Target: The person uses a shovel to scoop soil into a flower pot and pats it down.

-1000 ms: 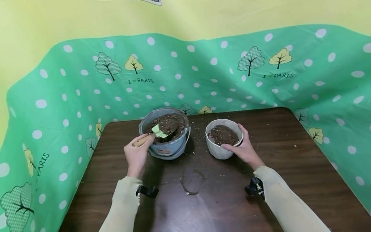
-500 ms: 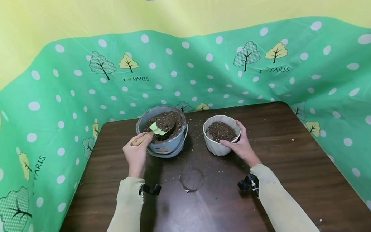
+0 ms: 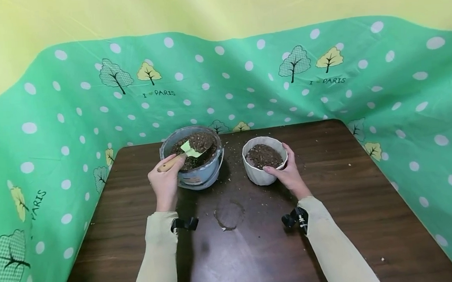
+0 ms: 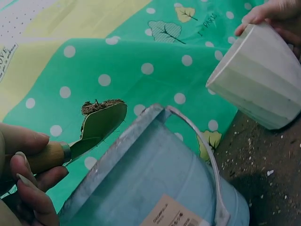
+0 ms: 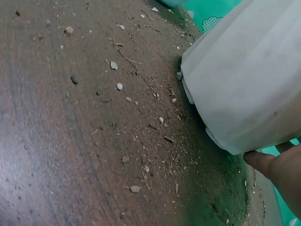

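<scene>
My left hand [image 3: 163,180] grips the wooden handle of a small green trowel [image 3: 189,149] over the blue bucket [image 3: 202,176]. Brown soil is heaped on the trowel's blade; in the left wrist view this soil [image 4: 101,105] shows above the bucket's rim. More soil fills the bucket below. On the right, my right hand [image 3: 291,173] holds a white ribbed pot [image 3: 257,175] by its side, thumb at the rim and fingers round the far side. Dark soil [image 3: 264,156] lies inside the pot. In the right wrist view, the pot's lower wall [image 5: 235,94] is close over the table.
Both containers stand near the back of the dark wooden table [image 3: 234,262]. A ring of dirt [image 3: 228,227] marks the middle, and crumbs of soil and pale bits [image 5: 135,189] are scattered about. A green and yellow cloth [image 3: 206,90] hangs behind and along the sides.
The trowel has risen with its soil and moved slightly right over the bucket. My right hand keeps its hold on the pot. The head view has shifted, so everything appears further left and higher.
</scene>
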`<state>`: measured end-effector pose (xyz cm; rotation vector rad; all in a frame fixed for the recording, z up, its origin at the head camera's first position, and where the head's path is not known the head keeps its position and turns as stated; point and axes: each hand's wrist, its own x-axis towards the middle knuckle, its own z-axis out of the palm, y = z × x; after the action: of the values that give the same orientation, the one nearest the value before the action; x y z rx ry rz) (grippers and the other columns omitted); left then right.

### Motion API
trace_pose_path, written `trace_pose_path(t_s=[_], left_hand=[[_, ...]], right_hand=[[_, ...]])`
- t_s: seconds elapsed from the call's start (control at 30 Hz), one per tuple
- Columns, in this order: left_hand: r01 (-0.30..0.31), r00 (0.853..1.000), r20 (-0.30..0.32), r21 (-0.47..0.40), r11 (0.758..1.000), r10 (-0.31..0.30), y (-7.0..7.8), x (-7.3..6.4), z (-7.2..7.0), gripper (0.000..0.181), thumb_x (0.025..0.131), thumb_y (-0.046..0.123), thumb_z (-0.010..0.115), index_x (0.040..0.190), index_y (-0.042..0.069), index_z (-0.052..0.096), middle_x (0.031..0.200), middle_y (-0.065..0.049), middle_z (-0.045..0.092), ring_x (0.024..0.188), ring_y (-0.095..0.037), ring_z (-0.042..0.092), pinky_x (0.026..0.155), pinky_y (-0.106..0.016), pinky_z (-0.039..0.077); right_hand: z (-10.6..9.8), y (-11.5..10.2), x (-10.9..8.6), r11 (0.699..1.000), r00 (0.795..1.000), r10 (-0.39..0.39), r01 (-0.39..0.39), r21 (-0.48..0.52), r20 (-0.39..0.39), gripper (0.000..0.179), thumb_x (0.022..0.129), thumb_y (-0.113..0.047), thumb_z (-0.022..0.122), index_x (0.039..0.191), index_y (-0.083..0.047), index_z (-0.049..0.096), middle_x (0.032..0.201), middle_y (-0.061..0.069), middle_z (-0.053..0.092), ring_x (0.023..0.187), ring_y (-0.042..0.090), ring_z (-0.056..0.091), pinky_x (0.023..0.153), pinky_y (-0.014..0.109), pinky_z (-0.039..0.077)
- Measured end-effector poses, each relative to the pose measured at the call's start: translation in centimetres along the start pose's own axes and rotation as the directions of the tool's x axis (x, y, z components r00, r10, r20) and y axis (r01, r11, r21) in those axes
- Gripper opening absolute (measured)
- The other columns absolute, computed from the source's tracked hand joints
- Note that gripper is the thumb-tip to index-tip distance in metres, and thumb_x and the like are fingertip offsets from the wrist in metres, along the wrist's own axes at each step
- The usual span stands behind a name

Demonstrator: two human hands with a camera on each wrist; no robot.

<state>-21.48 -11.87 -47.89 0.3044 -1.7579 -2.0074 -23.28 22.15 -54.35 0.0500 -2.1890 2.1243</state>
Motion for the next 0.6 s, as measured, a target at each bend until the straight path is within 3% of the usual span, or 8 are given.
trace_pose_path(t_s=[0.1, 0.3, 0.47, 0.6], left_hand=[[0.005, 1.0, 0.006, -0.011, 1.0, -0.005, 0.1, 0.0, 0.4, 0.033, 0.079, 0.007, 0.083, 0.109, -0.006, 0.073, 0.078, -0.007, 0.071, 0.052, -0.014, 0.054, 0.043, -0.021, 0.042], [-0.005, 0.999, 0.039, -0.011, 1.0, 0.005, 0.2, -0.3, 1.3, 0.033, 0.08, 0.007, 0.083, 0.108, -0.007, 0.073, 0.075, -0.003, 0.071, 0.051, -0.015, 0.054, 0.044, -0.024, 0.043], [-0.001, 0.998, 0.056, -0.016, 1.0, 0.002, 0.4, -0.7, 2.3, 0.024, 0.08, 0.007, 0.082, 0.102, 0.0, 0.076, 0.077, -0.004, 0.072, 0.054, -0.015, 0.058, 0.043, -0.024, 0.044], [0.013, 0.996, 0.091, -0.031, 0.999, -0.011, 0.4, -1.2, 3.3, 0.025, 0.08, 0.006, 0.081, 0.104, -0.001, 0.076, 0.081, -0.009, 0.072, 0.051, -0.018, 0.056, 0.039, -0.023, 0.042]], right_hand=[[0.1, 0.0, 0.1, 1.0, 1.0, -0.003, 0.003, 0.006, -0.001, 0.102, 0.08, 0.003, 0.077, 0.156, -0.007, 0.01, 0.154, 0.025, 0.023, 0.138, 0.034, 0.029, 0.112, 0.044, 0.025], [0.2, 0.2, 0.3, 0.999, 1.0, -0.017, 0.017, 0.028, -0.01, 0.101, 0.079, 0.005, 0.076, 0.156, -0.007, 0.011, 0.153, 0.025, 0.025, 0.137, 0.033, 0.03, 0.112, 0.042, 0.025], [0.1, 1.7, 0.8, 0.998, 0.999, -0.034, 0.036, 0.046, -0.032, 0.102, 0.079, 0.005, 0.077, 0.156, -0.011, 0.013, 0.152, 0.021, 0.028, 0.137, 0.031, 0.031, 0.111, 0.039, 0.026], [0.1, 1.1, 0.3, 0.998, 0.999, -0.024, 0.025, 0.051, -0.027, 0.101, 0.079, 0.007, 0.077, 0.156, -0.007, 0.013, 0.153, 0.024, 0.026, 0.137, 0.033, 0.029, 0.11, 0.039, 0.026]])
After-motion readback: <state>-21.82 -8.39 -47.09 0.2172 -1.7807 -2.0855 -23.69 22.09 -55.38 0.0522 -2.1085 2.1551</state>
